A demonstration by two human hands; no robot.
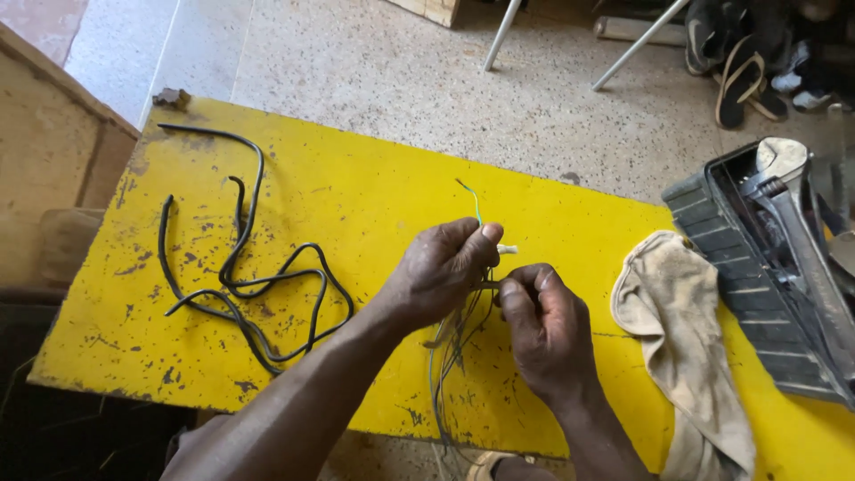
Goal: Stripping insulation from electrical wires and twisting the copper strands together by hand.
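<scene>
In the head view, a bundle of thin wires [459, 334] is held up over the yellow table [356, 205], just above its near edge, so that the loose ends hang down past that edge. The left hand [441, 267] is closed around the upper part of the bundle, thumb and forefinger pinched near a small white piece [508, 249] that sticks out to the right; a single green wire [475, 203] rises free above the knuckles. The right hand [545, 325] is closed too, its fingertips nipped onto strands just below the left hand's pinch, apparently so that single strands can be picked apart while the rest is kept steady.

A tangle of black cable [249, 285] lies loose on the left part of the table, well apart from the hands. A beige cloth [681, 330] is draped over the right part, beside a dark ribbed plastic case [757, 285] in which a metal wrench [784, 178] rests. Sandals [744, 85] lie on the floor beyond.
</scene>
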